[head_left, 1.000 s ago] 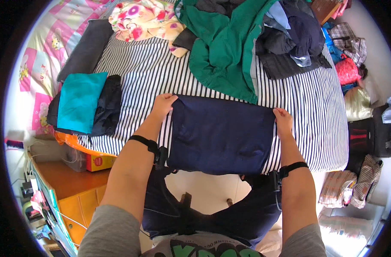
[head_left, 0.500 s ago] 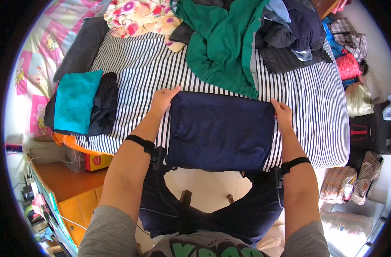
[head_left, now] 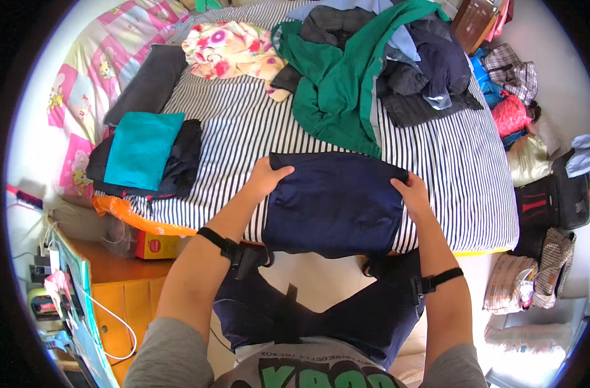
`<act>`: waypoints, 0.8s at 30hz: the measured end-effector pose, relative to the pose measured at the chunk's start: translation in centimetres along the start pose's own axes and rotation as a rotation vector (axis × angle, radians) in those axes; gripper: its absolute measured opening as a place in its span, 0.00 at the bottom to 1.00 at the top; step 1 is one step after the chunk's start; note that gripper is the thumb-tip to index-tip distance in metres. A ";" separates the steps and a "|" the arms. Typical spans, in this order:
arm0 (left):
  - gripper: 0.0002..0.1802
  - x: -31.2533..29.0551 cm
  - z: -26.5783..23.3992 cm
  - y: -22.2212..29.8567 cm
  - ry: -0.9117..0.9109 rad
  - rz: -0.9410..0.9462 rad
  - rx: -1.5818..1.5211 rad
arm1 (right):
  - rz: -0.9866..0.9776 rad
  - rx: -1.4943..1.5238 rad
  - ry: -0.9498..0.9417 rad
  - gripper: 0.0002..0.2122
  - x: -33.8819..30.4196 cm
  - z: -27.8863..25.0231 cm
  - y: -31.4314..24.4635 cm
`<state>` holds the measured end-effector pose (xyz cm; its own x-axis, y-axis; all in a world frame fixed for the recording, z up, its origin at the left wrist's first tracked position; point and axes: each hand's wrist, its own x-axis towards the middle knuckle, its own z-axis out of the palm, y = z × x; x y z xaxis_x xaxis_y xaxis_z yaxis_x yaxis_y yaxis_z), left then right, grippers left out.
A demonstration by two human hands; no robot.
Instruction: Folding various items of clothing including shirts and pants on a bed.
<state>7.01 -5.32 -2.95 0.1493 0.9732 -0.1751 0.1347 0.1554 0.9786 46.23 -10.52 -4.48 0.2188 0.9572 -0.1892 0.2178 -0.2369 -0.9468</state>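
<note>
A navy-blue garment, folded into a rough rectangle, lies at the front edge of the bed, right before me. Its exact kind I cannot tell. My left hand pinches its far left corner, thumb on top. At the far right corner, my right hand grips the cloth the same way, thumb over the edge. Between the two hands the far edge is slightly lifted and bowed. Just beyond it, the hem of a green garment reaches close to the navy cloth. The fingers under the cloth are hidden.
The bed has a black-and-white striped sheet. Folded teal cloth tops a dark stack at left. Dark clothes are heaped at far right, a floral cloth at the back. A wooden cabinet stands lower left, bags at right.
Both hands have moved inward, their thumbs now over the navy garment's far corners, and its far edge has come up a little. The view has shifted, showing more of the bed's far side.
</note>
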 end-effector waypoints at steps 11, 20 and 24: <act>0.18 -10.1 -3.4 15.0 0.048 0.195 0.253 | -0.194 0.200 -0.042 0.07 -11.0 -6.9 -12.7; 0.15 -10.2 -4.6 21.1 0.003 0.325 0.107 | -0.312 0.320 -0.059 0.11 -9.8 -8.9 -19.5; 0.16 -0.9 -4.9 17.9 -0.048 0.300 -0.075 | -0.257 0.323 -0.156 0.10 -1.6 -7.3 -18.7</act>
<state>4.44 -2.60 15.26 0.2180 0.9686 0.1196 0.0052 -0.1237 0.9923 48.80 -8.81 15.45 0.0452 0.9978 0.0495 -0.0678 0.0525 -0.9963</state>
